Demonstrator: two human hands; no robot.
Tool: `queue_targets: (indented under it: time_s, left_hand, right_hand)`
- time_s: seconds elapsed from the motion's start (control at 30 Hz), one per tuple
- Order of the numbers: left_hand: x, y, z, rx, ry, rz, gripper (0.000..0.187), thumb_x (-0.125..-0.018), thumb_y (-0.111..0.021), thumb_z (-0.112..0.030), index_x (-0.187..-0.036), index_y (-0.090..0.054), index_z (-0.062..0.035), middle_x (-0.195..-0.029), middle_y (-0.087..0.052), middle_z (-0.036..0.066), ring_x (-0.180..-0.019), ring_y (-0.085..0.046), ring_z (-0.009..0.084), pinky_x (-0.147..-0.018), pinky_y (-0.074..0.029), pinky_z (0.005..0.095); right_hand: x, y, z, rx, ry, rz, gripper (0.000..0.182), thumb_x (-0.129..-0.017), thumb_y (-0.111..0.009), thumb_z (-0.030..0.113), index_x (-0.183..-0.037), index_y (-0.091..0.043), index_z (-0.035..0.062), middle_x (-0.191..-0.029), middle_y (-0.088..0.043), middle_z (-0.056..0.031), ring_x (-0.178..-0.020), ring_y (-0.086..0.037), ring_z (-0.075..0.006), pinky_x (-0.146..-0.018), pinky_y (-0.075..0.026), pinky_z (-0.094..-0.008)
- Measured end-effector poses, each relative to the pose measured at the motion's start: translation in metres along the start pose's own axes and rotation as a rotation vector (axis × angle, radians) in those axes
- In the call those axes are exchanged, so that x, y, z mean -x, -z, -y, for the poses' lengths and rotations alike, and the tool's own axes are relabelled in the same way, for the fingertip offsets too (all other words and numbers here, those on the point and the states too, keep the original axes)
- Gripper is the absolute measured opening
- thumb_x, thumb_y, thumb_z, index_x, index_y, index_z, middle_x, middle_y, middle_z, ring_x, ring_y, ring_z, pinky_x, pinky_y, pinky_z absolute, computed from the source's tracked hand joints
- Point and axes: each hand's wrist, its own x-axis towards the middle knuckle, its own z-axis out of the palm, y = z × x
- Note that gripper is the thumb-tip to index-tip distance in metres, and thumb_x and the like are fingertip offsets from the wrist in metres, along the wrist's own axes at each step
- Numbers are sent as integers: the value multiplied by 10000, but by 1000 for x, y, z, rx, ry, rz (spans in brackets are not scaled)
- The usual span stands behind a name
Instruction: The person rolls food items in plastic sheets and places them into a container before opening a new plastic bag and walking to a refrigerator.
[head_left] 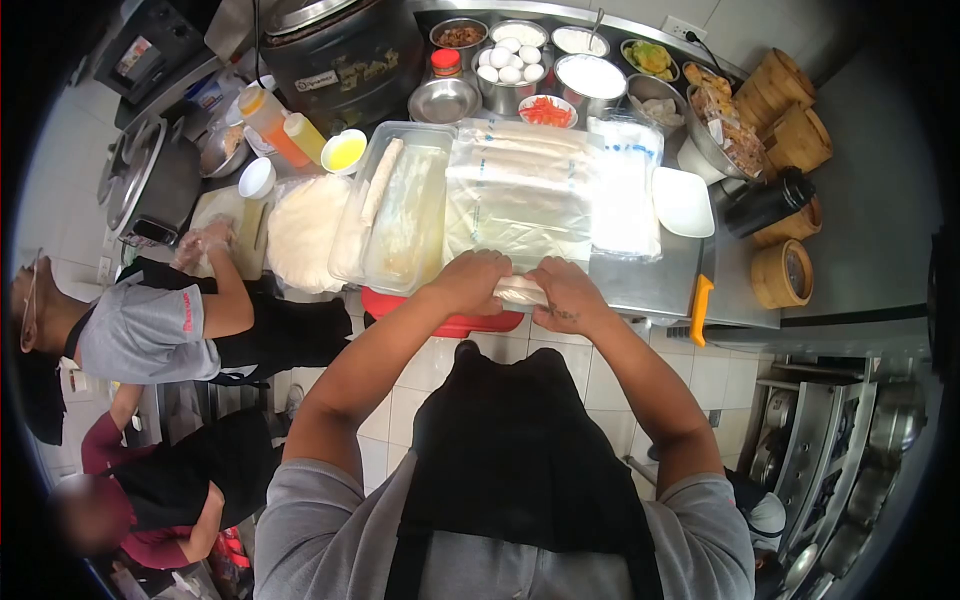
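Dough roll (521, 291) spans left grip (474, 282) and right grip (564, 296), both curled closed on its ends, presumably keeping it straight.

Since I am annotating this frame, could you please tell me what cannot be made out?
- Head view: ends of the dough roll, hidden by the left hand and right hand.
- Head view: plastic sheet, its blue print too small to read.
- Head view: lid on black pot, cut off by top edge.
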Motion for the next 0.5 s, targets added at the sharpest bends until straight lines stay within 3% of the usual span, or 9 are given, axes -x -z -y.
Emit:
queue_targets:
  time_s: [0.27, 0.5]
  left_hand:
    - [1, 3, 0, 15, -1, 29, 423, -684, -746, -182, -1061, -613, -43, -997, -635, 154, -1011, -614, 349, -892, -501, 437]
    - [15, -10, -5, -151, -59, -63, 463, -664, -781, -131, -1092, -620, -56, -1073, -574, 106, -1090, -565, 289, -931, -462, 405]
  right_hand:
    - [-1, -5, 4, 83, -10, 58, 552, -742, -804, 214, -1224, -599, 39, -1085, -571, -120, -1073, -577, -296, -905, -505, -410]
    - [-1, 0, 7, 57, -25, 64, 514, -733, -800, 189, -1183, -610, 31, -1069, -571, -114, -1076, -580, -304, -900, -514, -411]
